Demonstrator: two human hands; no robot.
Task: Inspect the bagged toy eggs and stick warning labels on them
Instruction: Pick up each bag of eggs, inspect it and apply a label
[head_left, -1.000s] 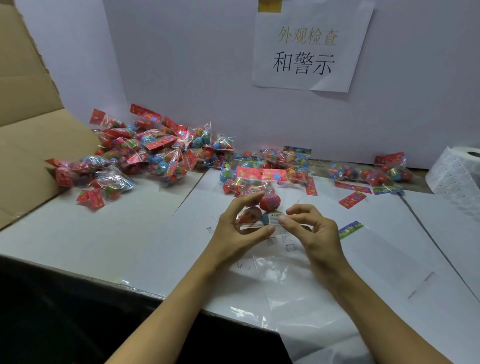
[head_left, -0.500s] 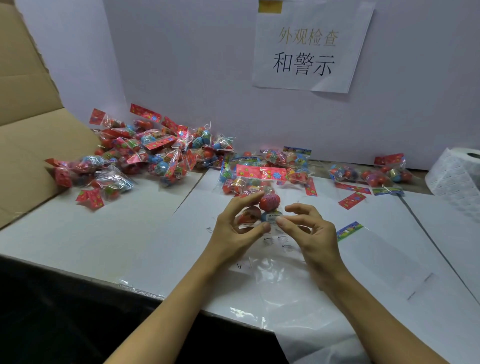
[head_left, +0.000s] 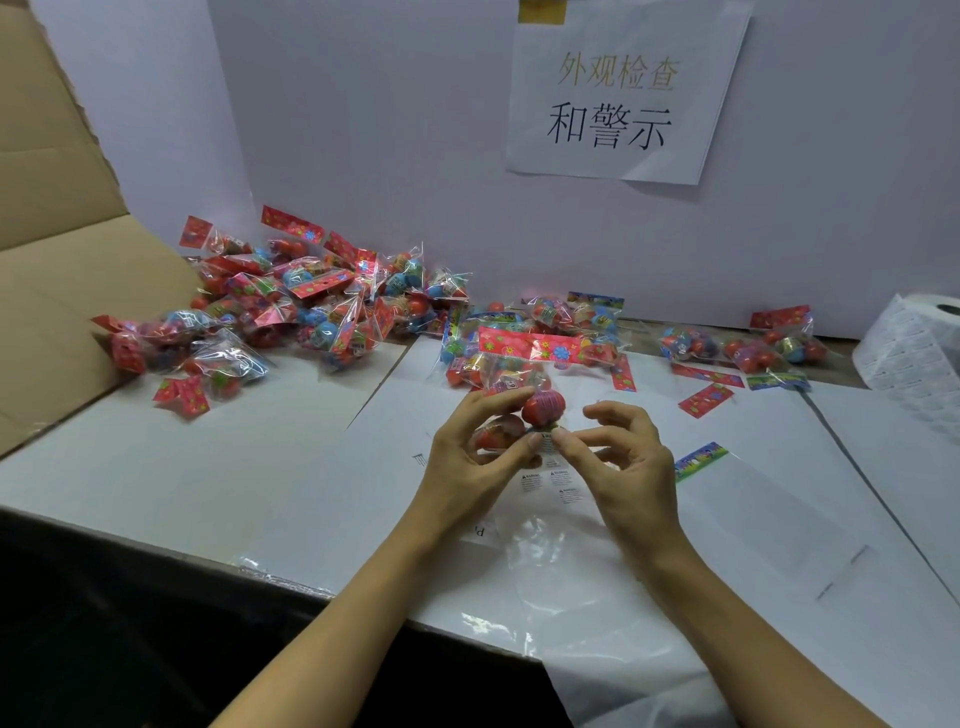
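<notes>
Bagged toy eggs, one clear crinkly plastic packet (head_left: 511, 410) with a red flowered header card and red eggs inside: being held up over the middle of the white paper-covered table (head_left: 260, 467). Left hand (head_left: 467, 457) is gripping the packet from the side, thumb and curled fingers around an egg. Right hand (head_left: 618, 457) is pinching a small white printed warning label (head_left: 546, 442) against the packet's lower face, thumb and forefinger closed on it.

Step in hand, as judged: sticking, the label meeting the plastic but not yet smoothed flat.

Next move is calling for a firm rub across the label while the left hand is steadying the slippery bag.

Heap of similar red and blue bagged eggs (head_left: 311, 322): lying toward the far left of the table. White roll of labels (head_left: 914, 358): sitting at the right edge.
</notes>
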